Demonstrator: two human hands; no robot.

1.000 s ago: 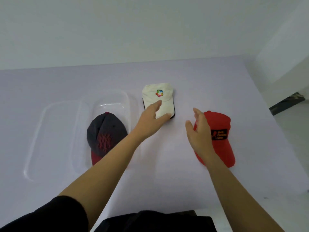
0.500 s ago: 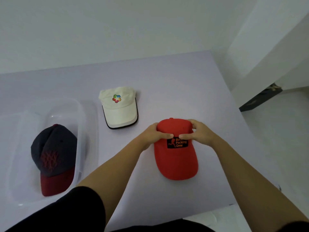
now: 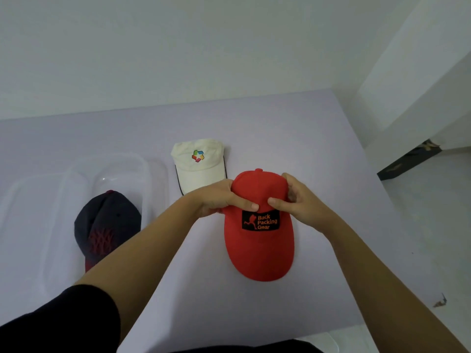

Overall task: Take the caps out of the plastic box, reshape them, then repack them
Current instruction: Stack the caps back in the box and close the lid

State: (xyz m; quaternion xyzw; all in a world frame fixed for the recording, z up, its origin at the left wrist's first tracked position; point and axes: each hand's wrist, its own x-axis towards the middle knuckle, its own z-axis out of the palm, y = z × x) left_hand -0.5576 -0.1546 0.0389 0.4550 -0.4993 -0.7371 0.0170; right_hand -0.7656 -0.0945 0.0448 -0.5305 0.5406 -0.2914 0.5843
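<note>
Red cap (image 3: 260,250) clasped at crown by left grip (image 3: 216,200) and right grip (image 3: 303,202), both curled round it; white cap (image 3: 201,171) just beyond.

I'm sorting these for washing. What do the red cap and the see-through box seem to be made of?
The red cap looks like matte woven cloth, probably cotton or a blend: its surface is dull, without glare, and a seam runs down the crown. The box looks like clear, glossy hard plastic: the table shows through its walls and the rim catches bright highlights.
</note>
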